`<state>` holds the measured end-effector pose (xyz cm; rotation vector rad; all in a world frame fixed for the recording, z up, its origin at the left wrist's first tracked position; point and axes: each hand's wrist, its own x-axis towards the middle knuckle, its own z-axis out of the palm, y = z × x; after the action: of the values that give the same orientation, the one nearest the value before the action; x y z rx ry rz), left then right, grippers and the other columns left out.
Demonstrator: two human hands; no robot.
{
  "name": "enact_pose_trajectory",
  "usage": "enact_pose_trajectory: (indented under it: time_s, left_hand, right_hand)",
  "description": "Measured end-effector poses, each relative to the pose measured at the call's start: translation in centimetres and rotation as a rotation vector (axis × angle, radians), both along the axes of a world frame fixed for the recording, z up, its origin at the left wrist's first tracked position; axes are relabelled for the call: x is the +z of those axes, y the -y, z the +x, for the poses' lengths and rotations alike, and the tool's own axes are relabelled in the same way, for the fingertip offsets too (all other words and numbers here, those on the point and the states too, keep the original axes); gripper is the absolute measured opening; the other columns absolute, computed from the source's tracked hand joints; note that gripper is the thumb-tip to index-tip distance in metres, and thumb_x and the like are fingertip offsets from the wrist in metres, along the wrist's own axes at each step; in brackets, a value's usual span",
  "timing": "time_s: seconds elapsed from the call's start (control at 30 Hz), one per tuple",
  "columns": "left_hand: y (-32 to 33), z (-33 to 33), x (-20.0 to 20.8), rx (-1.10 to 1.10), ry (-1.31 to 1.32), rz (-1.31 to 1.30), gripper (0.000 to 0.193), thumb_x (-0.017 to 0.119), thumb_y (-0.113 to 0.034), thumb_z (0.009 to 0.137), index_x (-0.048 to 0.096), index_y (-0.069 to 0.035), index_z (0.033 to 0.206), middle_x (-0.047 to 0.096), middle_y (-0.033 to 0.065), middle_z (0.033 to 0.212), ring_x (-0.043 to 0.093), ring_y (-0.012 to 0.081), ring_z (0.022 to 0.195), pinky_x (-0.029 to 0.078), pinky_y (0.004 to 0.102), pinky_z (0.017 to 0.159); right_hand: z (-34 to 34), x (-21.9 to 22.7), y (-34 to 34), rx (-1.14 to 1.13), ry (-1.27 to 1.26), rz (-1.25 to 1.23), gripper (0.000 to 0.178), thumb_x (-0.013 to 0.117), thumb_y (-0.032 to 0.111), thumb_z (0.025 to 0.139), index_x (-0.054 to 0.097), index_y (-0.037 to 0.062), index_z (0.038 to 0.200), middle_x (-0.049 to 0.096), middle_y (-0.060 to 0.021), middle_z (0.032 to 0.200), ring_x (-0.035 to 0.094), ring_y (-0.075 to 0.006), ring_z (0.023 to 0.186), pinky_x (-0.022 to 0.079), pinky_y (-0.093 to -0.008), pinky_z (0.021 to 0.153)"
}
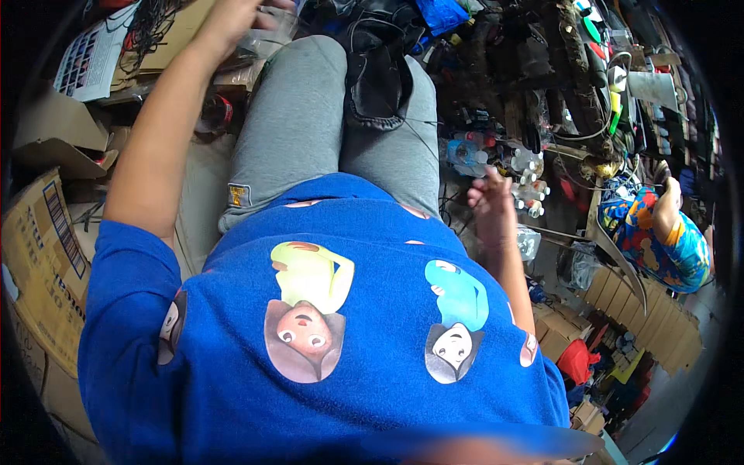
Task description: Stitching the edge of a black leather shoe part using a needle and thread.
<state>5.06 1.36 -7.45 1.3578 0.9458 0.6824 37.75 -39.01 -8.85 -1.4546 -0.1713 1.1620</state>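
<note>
Across my grey-trousered thighs lies a black leather-like piece (374, 85) with a stitched lower edge, and loose dark thread ends stick out near it. My left hand (252, 14) reaches to the upper edge of the view, partly cut off, its visible fingers apart. Just beneath it is crumpled clear plastic (275, 35). To the right of my lap my right hand (494, 208) is raised, fingers loosely bent and apart, with nothing visible in them. Neither hand touches the black piece. Several small plastic bottles (528, 180) stand beyond the right hand.
Cardboard boxes (46, 256) stand at my left, below a printed sheet (94, 58) and coiled black cords (151, 31). At the right sits another person in colourful patterned clothing (659, 232). A white lamp-like shade (652, 89) and dark clutter fill the upper right.
</note>
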Motion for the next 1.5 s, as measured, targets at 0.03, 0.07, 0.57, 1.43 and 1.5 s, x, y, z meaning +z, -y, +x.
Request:
enact_pose_trajectory:
  time_s: [0.03,0.07,0.57,1.43,1.5]
  left_hand:
    - [-0.7,-1.2,-0.4,0.060,-0.155,0.157,0.042,0.047,-0.037,0.096,0.062,0.000,0.083,0.067,0.0158,0.080,0.067,0.0303,0.077,0.054,0.0442,0.075]
    - [0.4,-0.6,-0.2,0.054,-0.161,0.155,0.042,0.047,-0.037,0.096,0.062,0.000,0.083,0.067,0.0158,0.080,0.067,0.0303,0.077,0.054,0.0442,0.075]
    - [15.8,5.0,1.5,-0.575,-0.382,0.910,0.030,0.069,-0.031,0.077,0.063,-0.007,0.095,0.062,0.0070,0.094,0.061,0.0261,0.086,0.046,0.0357,0.075]
    - [13.2,9.7,2.0,-0.570,-0.188,0.861,0.021,0.064,-0.021,0.079,0.064,-0.008,0.096,0.057,0.0096,0.106,0.060,0.0299,0.096,0.050,0.0386,0.083]
    - [12.6,10.8,1.7,-0.650,-0.212,0.776,0.023,0.066,-0.024,0.077,0.064,-0.008,0.095,0.056,0.0099,0.109,0.060,0.0299,0.097,0.049,0.0394,0.084]
  right_hand:
    - [0.5,1.0,-0.7,-0.076,0.240,-0.153,0.050,0.048,0.043,0.094,0.050,0.0059,0.128,0.054,-0.0058,0.102,0.052,-0.0125,0.082,0.042,-0.0270,0.075]
    - [0.8,2.8,-1.3,0.125,0.658,-0.291,0.048,0.052,0.042,0.092,0.053,0.0066,0.126,0.053,-0.0050,0.109,0.053,-0.0118,0.088,0.042,-0.0264,0.080]
    - [-15.7,20.9,-13.7,1.018,-0.206,1.265,0.041,0.057,0.046,0.086,0.070,0.0075,0.081,0.059,-0.0092,0.080,0.053,-0.0178,0.064,0.036,-0.0302,0.061]
    - [-7.5,13.2,-15.7,0.924,1.179,0.319,0.036,0.072,0.037,0.076,0.068,0.0024,0.087,0.061,-0.0149,0.079,0.060,-0.0300,0.075,0.048,-0.0364,0.067]
    - [-5.5,9.7,-15.4,1.019,1.361,0.028,0.032,0.070,0.031,0.080,0.063,0.0009,0.083,0.057,-0.0117,0.076,0.056,-0.0251,0.070,0.046,-0.0364,0.063]
